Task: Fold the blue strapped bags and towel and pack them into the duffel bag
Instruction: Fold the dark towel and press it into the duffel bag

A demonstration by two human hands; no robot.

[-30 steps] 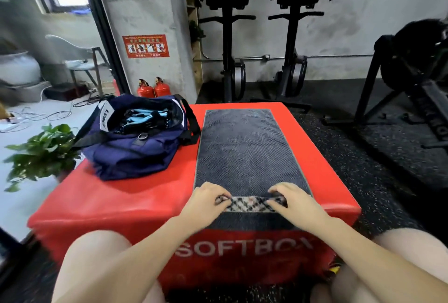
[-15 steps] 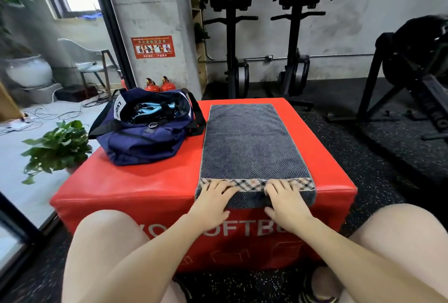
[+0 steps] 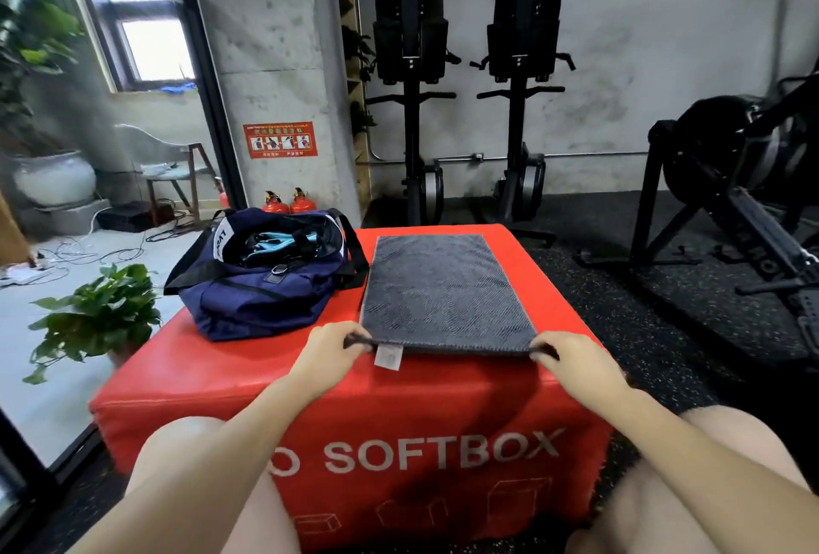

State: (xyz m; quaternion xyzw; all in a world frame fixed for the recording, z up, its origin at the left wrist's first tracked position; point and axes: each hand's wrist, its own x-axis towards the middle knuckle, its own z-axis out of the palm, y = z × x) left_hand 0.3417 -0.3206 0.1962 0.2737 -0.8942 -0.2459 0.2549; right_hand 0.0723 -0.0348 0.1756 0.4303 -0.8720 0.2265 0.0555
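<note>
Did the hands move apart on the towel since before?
Yes. The left hand and right hand went from the middle of the towel near edge out to its corners, which they now pinch.

concrete wall [image 3: 642,44], black speckled floor [image 3: 620,323], bright window [image 3: 155,48]

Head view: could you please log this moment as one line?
left hand: pinches towel near corner | right hand: pinches other near corner | towel: flat on soft box | duffel bag: open

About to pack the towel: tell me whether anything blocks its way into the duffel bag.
Nothing visible does. The towel lies on the red box right beside the duffel bag, whose top is open. Blue strapped bags already sit inside, with room apparently left.
</note>
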